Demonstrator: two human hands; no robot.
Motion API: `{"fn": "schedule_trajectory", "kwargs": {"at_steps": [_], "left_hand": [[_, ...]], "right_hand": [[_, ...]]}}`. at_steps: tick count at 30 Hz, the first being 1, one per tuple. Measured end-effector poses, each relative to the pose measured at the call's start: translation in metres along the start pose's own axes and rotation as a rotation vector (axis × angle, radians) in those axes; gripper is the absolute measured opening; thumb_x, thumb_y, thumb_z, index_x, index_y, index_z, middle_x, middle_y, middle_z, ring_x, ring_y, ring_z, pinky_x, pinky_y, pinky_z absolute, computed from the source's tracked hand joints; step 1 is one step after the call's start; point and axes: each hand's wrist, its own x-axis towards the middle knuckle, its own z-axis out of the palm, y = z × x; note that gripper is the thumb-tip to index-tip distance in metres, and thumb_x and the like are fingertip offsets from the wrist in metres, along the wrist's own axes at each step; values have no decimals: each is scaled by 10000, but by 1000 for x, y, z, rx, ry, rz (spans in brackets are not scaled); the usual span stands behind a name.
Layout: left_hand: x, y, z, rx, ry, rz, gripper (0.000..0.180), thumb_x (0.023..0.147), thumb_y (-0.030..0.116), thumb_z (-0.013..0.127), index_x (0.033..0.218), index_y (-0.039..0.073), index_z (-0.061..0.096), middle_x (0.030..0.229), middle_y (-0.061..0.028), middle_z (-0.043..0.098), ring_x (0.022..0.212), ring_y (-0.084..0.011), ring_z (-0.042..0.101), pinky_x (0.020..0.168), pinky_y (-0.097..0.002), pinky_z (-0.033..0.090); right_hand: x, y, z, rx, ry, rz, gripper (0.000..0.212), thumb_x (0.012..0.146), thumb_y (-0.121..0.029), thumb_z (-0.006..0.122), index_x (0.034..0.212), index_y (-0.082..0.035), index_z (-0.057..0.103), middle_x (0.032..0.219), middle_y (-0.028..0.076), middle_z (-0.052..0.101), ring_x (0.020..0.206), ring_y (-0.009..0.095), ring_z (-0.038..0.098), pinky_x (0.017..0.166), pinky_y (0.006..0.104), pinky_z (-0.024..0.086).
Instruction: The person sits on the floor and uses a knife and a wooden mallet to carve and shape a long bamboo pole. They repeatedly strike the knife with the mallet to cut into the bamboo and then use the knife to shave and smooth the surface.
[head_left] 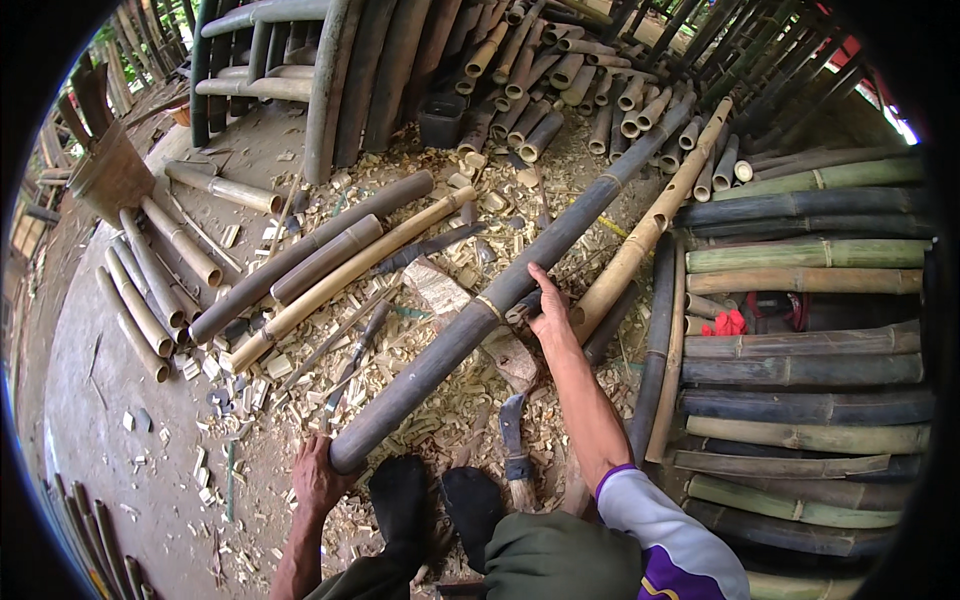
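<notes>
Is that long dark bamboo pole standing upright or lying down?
Lying down: the dark bamboo pole slants across the shavings, left hand at its near end.
</notes>
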Motion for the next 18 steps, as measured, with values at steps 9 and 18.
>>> {"fn": "schedule_trajectory", "kwargs": {"at_steps": [9,18], "left_hand": [[-17,7,-1,23,0,18,622,627,294,931,1109,45,626,1059,-170,628,1004,-401,603,900,-507,486],[-9,48,-47,-127,-301,-169,719,621,336,921,1200,33,621,1039,-208,726,966,-413,721,859,-496,577]], "right_hand": [[-31,-32,12,57,-30,-225,607,737,-242,967,1200,22,676,1138,133,707,928,251,698,805,429,603],[-12,-105,73,13,-117,-309,561,782,-199,929,1207,46,659,1121,168,717,914,281,716,822,420,601]]}}
